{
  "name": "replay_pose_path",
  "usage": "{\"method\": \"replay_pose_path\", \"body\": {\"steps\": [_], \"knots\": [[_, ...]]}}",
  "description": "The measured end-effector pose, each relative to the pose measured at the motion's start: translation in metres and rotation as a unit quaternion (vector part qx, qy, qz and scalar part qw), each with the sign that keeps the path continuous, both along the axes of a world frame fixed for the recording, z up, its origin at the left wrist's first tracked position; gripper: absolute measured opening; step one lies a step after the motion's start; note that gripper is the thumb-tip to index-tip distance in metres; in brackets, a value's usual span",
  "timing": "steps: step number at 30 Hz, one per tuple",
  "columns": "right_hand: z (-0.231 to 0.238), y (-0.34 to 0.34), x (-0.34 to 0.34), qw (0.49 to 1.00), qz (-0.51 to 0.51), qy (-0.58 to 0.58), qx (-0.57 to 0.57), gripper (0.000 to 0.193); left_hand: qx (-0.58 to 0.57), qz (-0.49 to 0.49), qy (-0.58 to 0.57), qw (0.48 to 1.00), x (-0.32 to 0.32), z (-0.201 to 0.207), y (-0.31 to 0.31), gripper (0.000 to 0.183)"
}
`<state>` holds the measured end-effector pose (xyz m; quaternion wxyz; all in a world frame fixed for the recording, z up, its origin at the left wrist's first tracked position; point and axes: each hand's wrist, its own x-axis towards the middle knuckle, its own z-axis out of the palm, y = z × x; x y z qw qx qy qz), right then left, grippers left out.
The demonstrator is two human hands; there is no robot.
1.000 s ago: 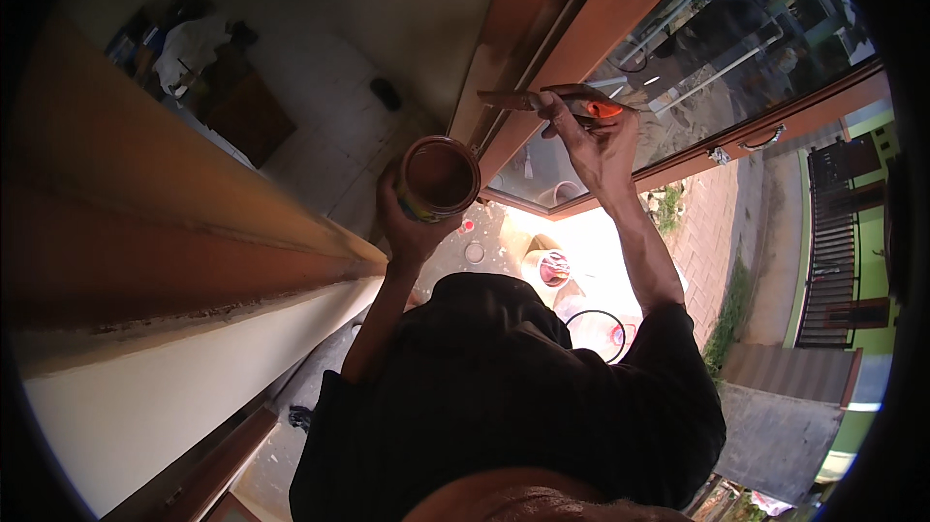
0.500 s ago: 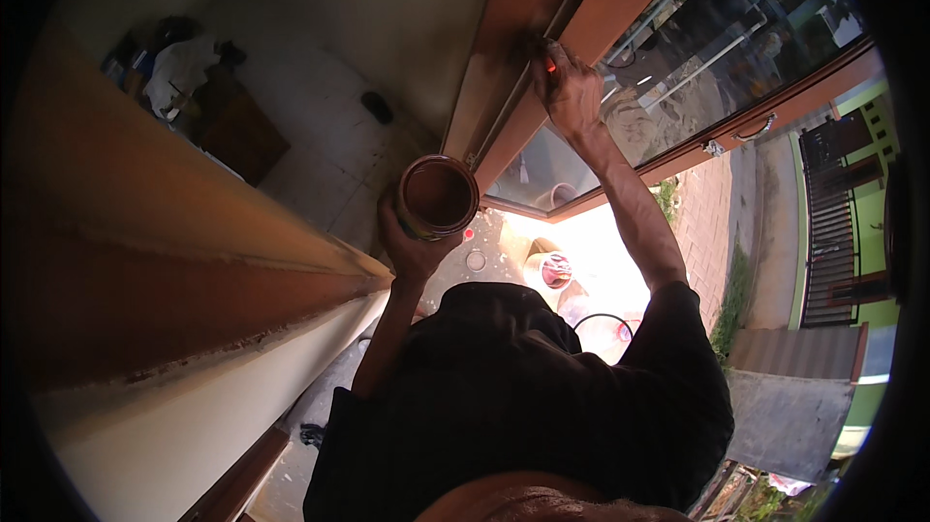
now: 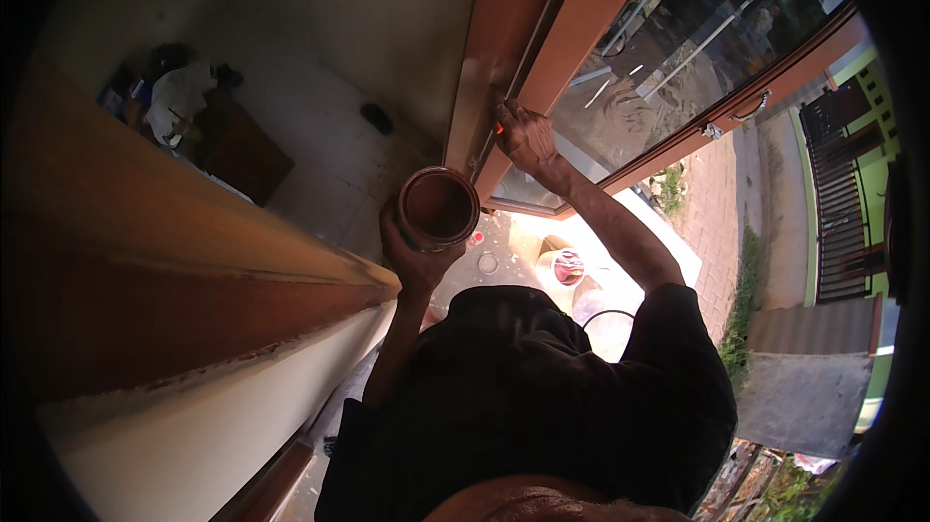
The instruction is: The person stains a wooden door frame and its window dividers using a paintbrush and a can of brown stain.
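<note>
Two things fill our fingers (image 3: 513, 112): left hand (image 3: 417, 262) holds a can (image 3: 401, 205) near the door frame (image 3: 570, 36), right hand (image 3: 529, 142) a brush (image 3: 500, 128) at its edge.

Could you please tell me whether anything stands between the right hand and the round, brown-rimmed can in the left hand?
Nothing visible stands between the right hand and the round, brown-rimmed open can in the left hand; the reddish-brown wooden frame shows there, seemingly beyond the gap.
</note>
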<state>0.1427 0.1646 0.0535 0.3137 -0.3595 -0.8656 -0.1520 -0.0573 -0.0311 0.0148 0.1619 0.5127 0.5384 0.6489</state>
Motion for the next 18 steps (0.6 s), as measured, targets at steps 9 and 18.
{"method": "replay_pose_path", "body": {"steps": [9, 18], "knots": [[0.108, -0.007, 0.004, 0.986, -0.067, 0.088, 0.126, 0.067, 0.003, 0.005, 0.013, 1.000, 0.003, -0.005, -0.006, 0.104], [0.017, 0.003, 0.002, 0.997, -0.056, 0.036, 0.025, 0.034, -0.007, -0.003, 0.014, 1.000, 0.008, 0.002, -0.007, 0.106]]}}
